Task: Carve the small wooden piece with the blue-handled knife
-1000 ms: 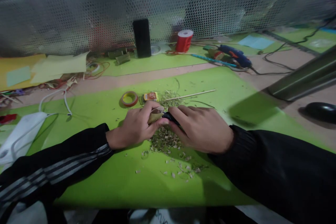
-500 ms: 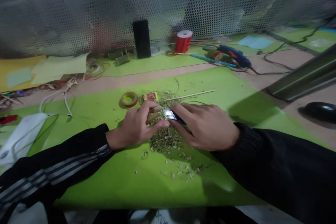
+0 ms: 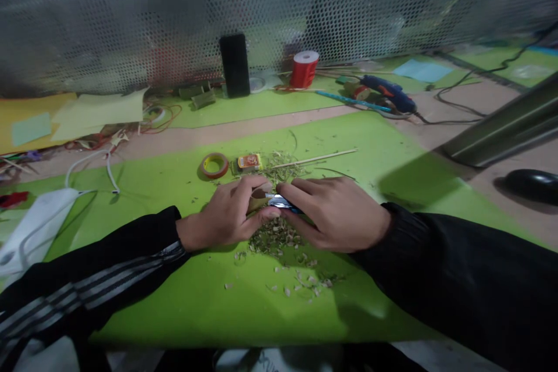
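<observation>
My left hand (image 3: 222, 212) is closed around a short, hollow, brownish-green piece of bamboo (image 3: 256, 203), with the open end facing right. My right hand (image 3: 344, 212) grips a utility knife (image 3: 282, 202), its shiny metal front meeting the rim of the bamboo. Most of the knife's handle is hidden in my fingers. Under both hands lies a heap of pale green shavings (image 3: 276, 235) on the green mat (image 3: 183, 296). A thin wooden stick (image 3: 325, 157) rests just behind my right hand.
Behind my left hand are a tape roll (image 3: 214, 165) and a small yellow-and-red box (image 3: 249, 162). Farther back stand a dark phone (image 3: 234, 65) and a red spool (image 3: 304, 70). A blue glue gun (image 3: 389, 93) lies right, near a metal post (image 3: 505, 125); a white power strip (image 3: 39, 226) lies left.
The knife has tilted and moved slightly left and down, so its metal front now meets the bamboo's open end. My right hand shifted slightly left; my left hand turned the bamboo's opening into view.
</observation>
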A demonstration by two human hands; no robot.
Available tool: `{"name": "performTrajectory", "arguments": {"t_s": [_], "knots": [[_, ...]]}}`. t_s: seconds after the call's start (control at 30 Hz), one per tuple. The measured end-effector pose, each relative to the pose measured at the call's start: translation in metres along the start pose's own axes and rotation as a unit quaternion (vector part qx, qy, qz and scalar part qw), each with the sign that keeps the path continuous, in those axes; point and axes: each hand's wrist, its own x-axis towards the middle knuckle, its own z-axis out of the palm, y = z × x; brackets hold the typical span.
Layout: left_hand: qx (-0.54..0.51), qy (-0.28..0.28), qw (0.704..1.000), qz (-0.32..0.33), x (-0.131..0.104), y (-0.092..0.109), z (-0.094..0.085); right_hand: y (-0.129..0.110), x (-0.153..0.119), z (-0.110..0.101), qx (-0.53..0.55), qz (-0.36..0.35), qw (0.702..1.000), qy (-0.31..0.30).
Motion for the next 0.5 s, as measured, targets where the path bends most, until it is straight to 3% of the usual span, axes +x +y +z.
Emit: {"name": "performTrajectory", "arguments": {"t_s": [0.5], "knots": [[0.037,0.021,0.999,-0.015,0.0050,0.0003,-0.0021,-0.0076,-0.0005,0.0052,-0.109,0.028,0.991,0.068]]}}
